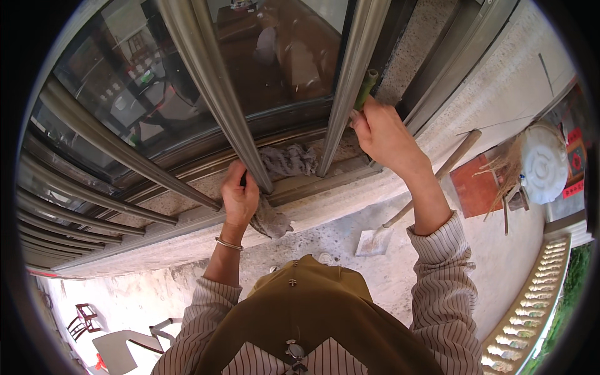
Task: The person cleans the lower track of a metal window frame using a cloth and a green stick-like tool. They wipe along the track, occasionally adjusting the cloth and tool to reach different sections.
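Observation:
My left hand (pixel 240 194) is closed at the window sill, left of a metal window bar (pixel 225 98); a small dark thing shows between its fingers. A grey cloth (pixel 272 221) hangs over the sill's edge just below that hand, and whether the fingers grip it is not clear. Another crumpled grey cloth (pixel 289 160) lies on the sill between two bars. My right hand (pixel 385 131) is closed around a green tube, possibly bamboo (pixel 365 89), beside the right-hand bar. Behind the bars is the window glass (pixel 281 61).
A long-handled dustpan (pixel 373 242) stands on the floor below the sill. To the right are a straw broom (pixel 508 164), a pale blue plastic basin (pixel 543 164) and a balustrade (pixel 529 304). Chairs (pixel 86 318) stand at the lower left. More window bars run along the left.

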A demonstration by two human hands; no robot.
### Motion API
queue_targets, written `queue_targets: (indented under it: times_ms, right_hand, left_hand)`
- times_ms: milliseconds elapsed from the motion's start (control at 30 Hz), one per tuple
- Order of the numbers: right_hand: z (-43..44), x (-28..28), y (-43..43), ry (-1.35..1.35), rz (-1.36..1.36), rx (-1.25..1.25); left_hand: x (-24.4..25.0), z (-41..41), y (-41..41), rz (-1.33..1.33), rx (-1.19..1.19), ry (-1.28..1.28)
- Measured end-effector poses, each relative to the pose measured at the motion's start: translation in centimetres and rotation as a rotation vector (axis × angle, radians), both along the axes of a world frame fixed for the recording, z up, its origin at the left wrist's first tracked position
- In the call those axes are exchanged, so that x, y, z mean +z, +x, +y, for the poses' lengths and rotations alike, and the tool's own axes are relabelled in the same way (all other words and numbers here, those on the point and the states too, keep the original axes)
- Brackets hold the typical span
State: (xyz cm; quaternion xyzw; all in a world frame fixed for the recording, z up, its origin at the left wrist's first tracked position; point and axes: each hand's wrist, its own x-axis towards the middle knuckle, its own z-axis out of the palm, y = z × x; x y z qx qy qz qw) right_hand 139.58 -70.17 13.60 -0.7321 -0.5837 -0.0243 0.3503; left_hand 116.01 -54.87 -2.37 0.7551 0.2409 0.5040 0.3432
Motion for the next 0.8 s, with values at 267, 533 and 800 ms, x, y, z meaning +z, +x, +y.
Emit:
queue_targets:
  times_ms: [267,533,800]
  right_hand:
    - [-0.6,0.2,-0.5,-0.070,0.039,-0.009]
    - [-1.2,-0.4,-0.6,-0.077,-0.026,-0.034]
    - [-2.1,-1.8,-0.6,0.017,0.003,0.000]
  left_hand:
    - [0.2,0.0,0.0,-0.007,-0.013,0.009]
    - [0.1,0.0,0.0,-0.009,-0.005,0.030]
    - [0.3,0.0,-0.3,0.053,0.010,-0.007]
